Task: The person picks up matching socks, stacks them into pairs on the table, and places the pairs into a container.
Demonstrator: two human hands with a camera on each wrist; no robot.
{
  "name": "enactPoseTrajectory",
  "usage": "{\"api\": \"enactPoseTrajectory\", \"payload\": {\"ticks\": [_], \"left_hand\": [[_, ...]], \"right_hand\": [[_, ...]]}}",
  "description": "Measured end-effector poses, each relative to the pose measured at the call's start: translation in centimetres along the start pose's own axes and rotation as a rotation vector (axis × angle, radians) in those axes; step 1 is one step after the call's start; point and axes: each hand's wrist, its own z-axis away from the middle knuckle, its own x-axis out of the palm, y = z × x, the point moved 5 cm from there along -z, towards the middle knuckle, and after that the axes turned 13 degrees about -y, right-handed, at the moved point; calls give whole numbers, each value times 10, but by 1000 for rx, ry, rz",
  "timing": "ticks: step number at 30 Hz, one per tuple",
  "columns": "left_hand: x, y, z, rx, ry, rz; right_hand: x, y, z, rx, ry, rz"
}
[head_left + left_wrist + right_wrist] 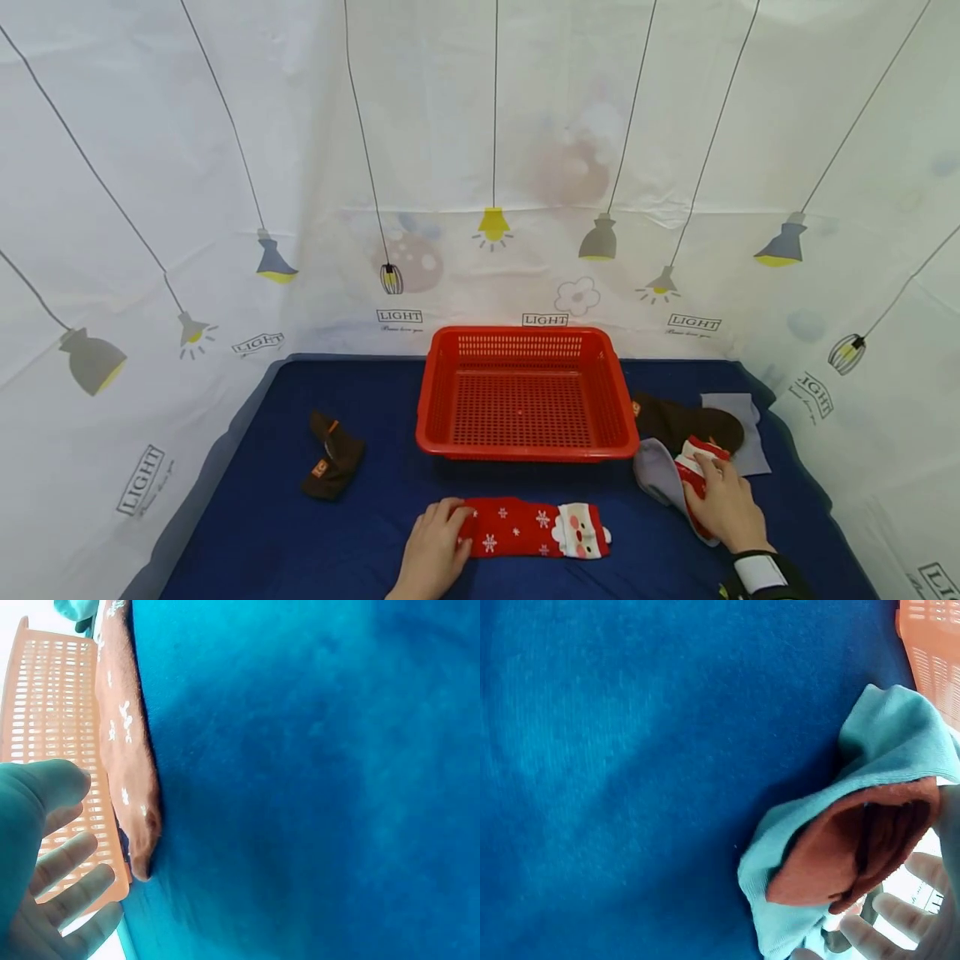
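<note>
A red Christmas sock [513, 529] with white snowflakes and a Santa face lies flat near the front. My left hand [433, 546] is at its left end, fingertips at the fabric; the left wrist view shows those fingers loosely spread. To the right, a second red sock [693, 467] lies over a grey sock [660, 471]. Over this second sock is my right hand [727, 508], thumb and fingers apart, touching the fabric. In the right wrist view the red sock's opening [862, 847] gapes above the grey cloth, and the fingers reach past it.
A red plastic basket [517, 450] stands behind the socks, nothing inside it. Brown socks [333, 458] lie crumpled at the left. Another brown sock [675, 421] and a grey sock [750, 450] lie at the right. A lamp-print sheet [480, 125] surrounds the blue cloth.
</note>
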Motion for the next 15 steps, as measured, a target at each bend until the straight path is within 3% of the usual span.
{"api": "enactPoseTrajectory", "payload": {"ticks": [5, 15], "left_hand": [[3, 1, 2, 1, 8, 20], [3, 1, 2, -24, -26, 27]], "right_hand": [[7, 0, -2, 3, -44, 6], [8, -9, -3, -119, 50, 85]]}}
